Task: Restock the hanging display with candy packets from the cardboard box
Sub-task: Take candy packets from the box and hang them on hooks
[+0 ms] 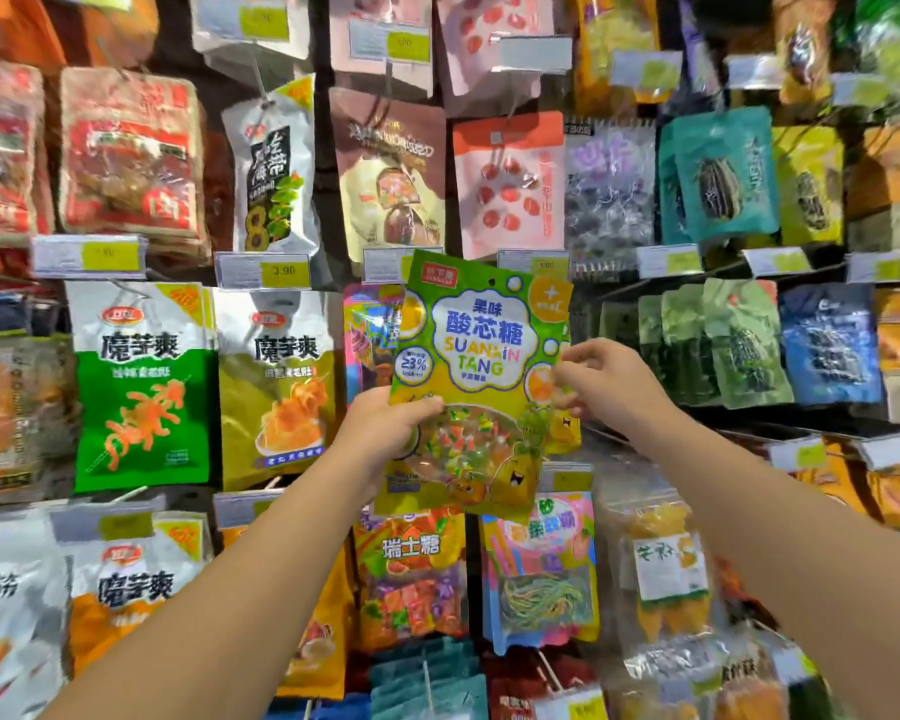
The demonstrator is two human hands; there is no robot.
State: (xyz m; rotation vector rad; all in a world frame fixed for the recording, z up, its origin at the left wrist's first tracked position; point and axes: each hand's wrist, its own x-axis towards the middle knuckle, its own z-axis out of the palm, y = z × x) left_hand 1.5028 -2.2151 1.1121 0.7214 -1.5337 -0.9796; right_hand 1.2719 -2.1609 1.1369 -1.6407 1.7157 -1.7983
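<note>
Green-yellow candy packet [476,387], upright, slightly tilted

The candy packet [476,379] I hold is shiny, smooth plastic, with a see-through part at the bottom. The hanging bags [271,387] around it are glossy plastic too. The price tags [262,270] look like paper in clear, shiny plastic covers

Rows of other snack bags are hung on hooks. At the left, a green konjac bag [144,387] is seen just beside an olive-yellow konjac bag [276,381]. Above them a white seaweed bag [274,171] is hung, with a yellow price tag [263,271] reading 3.90 below it. At upper right, a teal sunflower-seed bag [723,174] is shown, and a pink bag of red fruit [510,184] at centre.
</note>
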